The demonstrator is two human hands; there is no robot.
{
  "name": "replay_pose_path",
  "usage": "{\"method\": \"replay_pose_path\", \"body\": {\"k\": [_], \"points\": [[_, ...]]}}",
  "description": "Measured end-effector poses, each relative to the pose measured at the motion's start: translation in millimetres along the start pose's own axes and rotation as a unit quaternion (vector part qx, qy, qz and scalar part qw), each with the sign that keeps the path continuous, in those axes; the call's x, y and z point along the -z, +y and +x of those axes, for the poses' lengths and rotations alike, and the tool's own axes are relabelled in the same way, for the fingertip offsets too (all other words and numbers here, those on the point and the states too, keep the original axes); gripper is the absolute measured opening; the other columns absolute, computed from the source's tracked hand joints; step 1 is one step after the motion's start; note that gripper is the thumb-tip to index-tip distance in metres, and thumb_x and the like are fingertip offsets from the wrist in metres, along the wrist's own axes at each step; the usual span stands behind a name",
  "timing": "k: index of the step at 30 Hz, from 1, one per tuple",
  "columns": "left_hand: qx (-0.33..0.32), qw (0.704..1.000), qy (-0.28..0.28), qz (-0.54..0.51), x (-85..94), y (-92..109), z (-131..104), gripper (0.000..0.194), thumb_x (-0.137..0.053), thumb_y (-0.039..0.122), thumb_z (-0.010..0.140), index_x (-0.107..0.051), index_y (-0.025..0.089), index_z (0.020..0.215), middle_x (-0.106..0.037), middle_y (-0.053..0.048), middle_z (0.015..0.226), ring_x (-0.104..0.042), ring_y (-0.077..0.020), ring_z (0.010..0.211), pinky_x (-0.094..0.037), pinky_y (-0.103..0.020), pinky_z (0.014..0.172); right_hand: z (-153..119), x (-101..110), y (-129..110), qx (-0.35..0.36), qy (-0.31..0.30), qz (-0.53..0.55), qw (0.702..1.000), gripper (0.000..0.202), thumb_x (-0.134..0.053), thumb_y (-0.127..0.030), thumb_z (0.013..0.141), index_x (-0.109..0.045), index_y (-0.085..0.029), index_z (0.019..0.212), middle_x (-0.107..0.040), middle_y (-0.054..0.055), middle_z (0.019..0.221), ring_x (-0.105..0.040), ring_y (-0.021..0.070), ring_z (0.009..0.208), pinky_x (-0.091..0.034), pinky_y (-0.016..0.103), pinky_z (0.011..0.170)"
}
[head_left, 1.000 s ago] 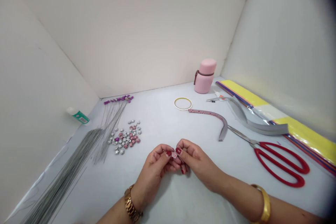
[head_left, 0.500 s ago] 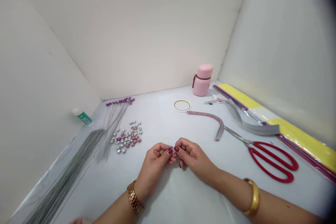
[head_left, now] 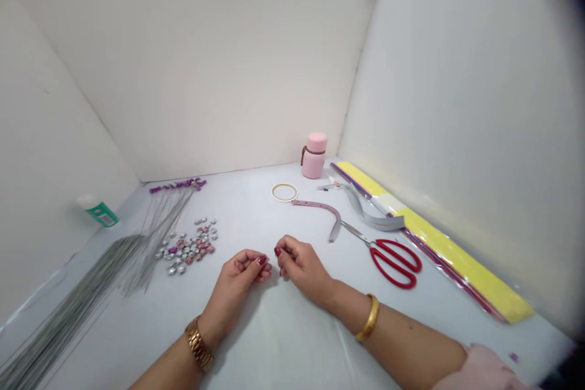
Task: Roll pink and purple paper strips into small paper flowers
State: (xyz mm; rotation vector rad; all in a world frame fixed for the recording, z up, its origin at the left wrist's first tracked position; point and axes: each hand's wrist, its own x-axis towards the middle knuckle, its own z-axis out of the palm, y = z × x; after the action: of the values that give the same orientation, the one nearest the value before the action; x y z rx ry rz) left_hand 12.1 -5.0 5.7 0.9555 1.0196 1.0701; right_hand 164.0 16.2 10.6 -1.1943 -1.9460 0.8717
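My left hand point(head_left: 247, 271) is over the middle of the table, its fingers curled and the thumb pressed to the index finger. What it pinches, if anything, is too small to make out. Just to its right, a small gap away, my right hand point(head_left: 295, 262) has thumb and fingers closed together; its contents are hidden too. Left of the hands lies a group of small silver and pink folded stars point(head_left: 189, 248), with a purple one among them. A curved pink-and-grey strip bundle point(head_left: 336, 222) rests beyond my right hand.
Red-handled scissors point(head_left: 395, 263) lie right. Behind are a tape ring point(head_left: 284, 193) and a pink bottle point(head_left: 314, 156). Grey strips point(head_left: 375, 221) and yellow sheets point(head_left: 457, 244) line the right wall. Left are wires point(head_left: 77, 298), purple-tipped stems point(head_left: 178, 186) and a glue stick point(head_left: 103, 214).
My hands have moved apart, from touching fingertips to a small gap. The whole view has shifted, so the objects appear further left.
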Motion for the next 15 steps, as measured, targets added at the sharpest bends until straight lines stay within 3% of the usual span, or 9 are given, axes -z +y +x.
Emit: {"method": "replay_pose_path", "body": {"k": [3, 6, 9, 11, 15], "points": [[0.011, 1.000, 0.008, -0.013, 3.0, -3, 0, 0.014, -0.058, 0.026, 0.076, -0.058, 0.013, 0.080, -0.064, -0.003, 0.074, -0.056, -0.0098, 0.066, -0.041, -0.022, 0.068, -4, 37, -2, -0.001, 0.046, -0.087, 0.995, 0.012, -0.038, -0.020, 0.082, -0.049, -0.020, 0.076, -0.056, 0.000, 0.067, -0.056, 0.0139, 0.062, -0.042, 0.025, 0.060], [0.010, 1.000, 0.003, -0.021, 4.2, -4, 0, 0.015, -0.058, 0.028, 0.077, -0.057, 0.013, 0.081, -0.064, -0.005, 0.076, -0.056, -0.0099, 0.067, -0.042, -0.022, 0.068, -29, 91, 11, -0.033, 0.093, -0.181, 0.978, 0.014, -0.044, -0.021, 0.076, -0.052, -0.018, 0.088, -0.060, 0.009, 0.085, -0.056, 0.0244, 0.078, -0.040, 0.035, 0.066], [0.011, 0.999, -0.003, -0.030, 3.7, -4, 1, 0.016, -0.058, 0.028, 0.077, -0.058, 0.013, 0.082, -0.064, -0.006, 0.078, -0.057, -0.0109, 0.069, -0.042, -0.023, 0.067, -67, 137, 42, -0.143, 0.058, -0.416, 0.896, 0.024, -0.045, -0.019, 0.071, -0.053, -0.019, 0.094, -0.062, 0.011, 0.090, -0.058, 0.0297, 0.083, -0.042, 0.037, 0.064], [0.011, 0.999, -0.010, -0.034, 3.0, -3, 1, 0.016, -0.058, 0.029, 0.076, -0.058, 0.013, 0.081, -0.064, -0.007, 0.079, -0.057, -0.0115, 0.069, -0.043, -0.023, 0.066, -89, 155, 65, -0.167, 0.028, -0.448, 0.878, 0.030, -0.044, -0.017, 0.070, -0.053, -0.019, 0.098, -0.063, 0.011, 0.092, -0.060, 0.0287, 0.083, -0.044, 0.035, 0.063], [0.001, 0.999, -0.009, -0.037, 2.1, -1, -1, 0.016, -0.059, 0.029, 0.076, -0.059, 0.014, 0.079, -0.064, -0.007, 0.079, -0.057, -0.0121, 0.068, -0.043, -0.023, 0.066, -111, 163, 93, -0.156, 0.021, -0.431, 0.888, 0.043, -0.049, -0.011, 0.062, -0.054, -0.021, 0.103, -0.063, 0.013, 0.098, -0.060, 0.0283, 0.088, -0.045, 0.034, 0.069]]}}
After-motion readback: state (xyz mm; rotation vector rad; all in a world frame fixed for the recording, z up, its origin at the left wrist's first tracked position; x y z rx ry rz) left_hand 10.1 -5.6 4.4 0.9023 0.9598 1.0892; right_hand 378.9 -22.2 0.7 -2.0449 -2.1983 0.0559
